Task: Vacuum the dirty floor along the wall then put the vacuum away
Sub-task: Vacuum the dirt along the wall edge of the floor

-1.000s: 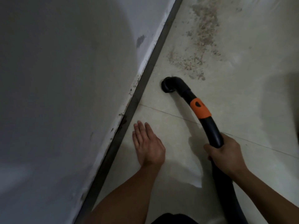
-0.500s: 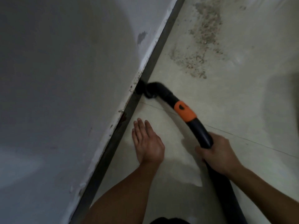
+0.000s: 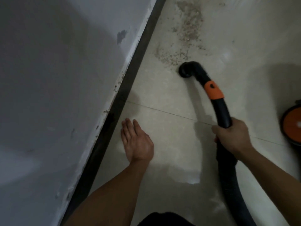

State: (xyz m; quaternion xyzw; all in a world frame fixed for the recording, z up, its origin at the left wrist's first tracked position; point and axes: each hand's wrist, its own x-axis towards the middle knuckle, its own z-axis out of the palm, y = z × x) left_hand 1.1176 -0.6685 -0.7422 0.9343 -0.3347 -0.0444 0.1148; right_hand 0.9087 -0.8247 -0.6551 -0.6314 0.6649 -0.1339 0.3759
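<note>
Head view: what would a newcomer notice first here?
The black hose with its orange collar, gripped by the right hand, curves up the right side, its nozzle at the near edge of the dirt. That gritty brown patch spreads toward the top, close to the dark baseboard. The left hand is open with straight fingers over the floor beside the baseboard.

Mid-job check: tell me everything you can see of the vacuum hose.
The vacuum hose is a black, plastic-looking tube with an orange collar behind its bent nozzle. Its lower stretch looks ribbed and runs off the bottom edge. The right hand grips it behind the collar. The nozzle mouth faces down at the pale floor, at the near edge of the gritty debris, apart from the dark skirting; whether it touches the tile is unclear.
</note>
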